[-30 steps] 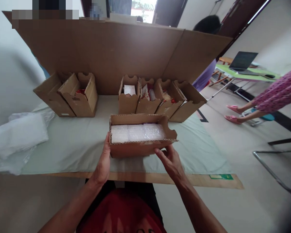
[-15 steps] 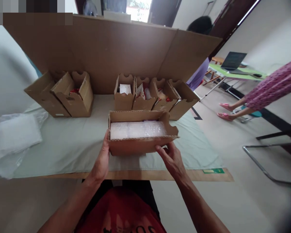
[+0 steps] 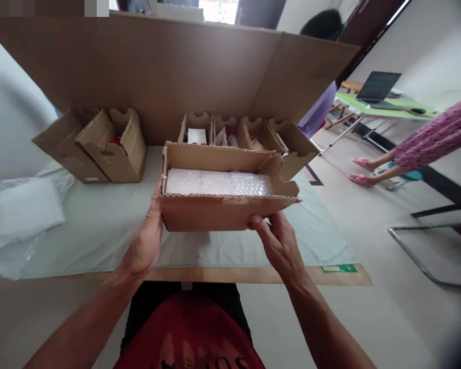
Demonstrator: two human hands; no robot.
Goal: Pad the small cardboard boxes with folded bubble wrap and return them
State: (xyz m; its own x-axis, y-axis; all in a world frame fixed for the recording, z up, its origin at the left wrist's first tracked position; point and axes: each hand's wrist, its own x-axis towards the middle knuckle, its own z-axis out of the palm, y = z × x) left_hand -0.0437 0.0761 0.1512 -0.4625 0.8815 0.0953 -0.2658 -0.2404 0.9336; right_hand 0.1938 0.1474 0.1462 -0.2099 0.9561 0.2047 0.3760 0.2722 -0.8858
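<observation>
Between my hands, above the cloth, is an open cardboard box (image 3: 207, 214) with a notched right end. Inside it lies a bundle in clear bubble wrap (image 3: 215, 182). My left hand (image 3: 148, 233) is closed against the box's left end, its fingertips hidden behind the cardboard. At the lower right front, my right hand (image 3: 278, 238) grips the box with the thumb on the front wall and the fingers underneath. Behind it stand several similar cardboard boxes (image 3: 255, 134) holding small packets and a white card (image 3: 196, 136).
Two more cardboard boxes (image 3: 111, 148) stand at the left rear, before a tall cardboard panel (image 3: 157, 72). Clear plastic bags (image 3: 26, 210) lie on the pale green cloth (image 3: 107, 220) at left. To the right are a person's legs (image 3: 418, 136), a laptop table (image 3: 384, 105) and a metal-framed chair (image 3: 411, 256).
Both hands have raised the box and brought it closer, so it looks larger and covers the lower part of the boxes behind. The view has tilted slightly.
</observation>
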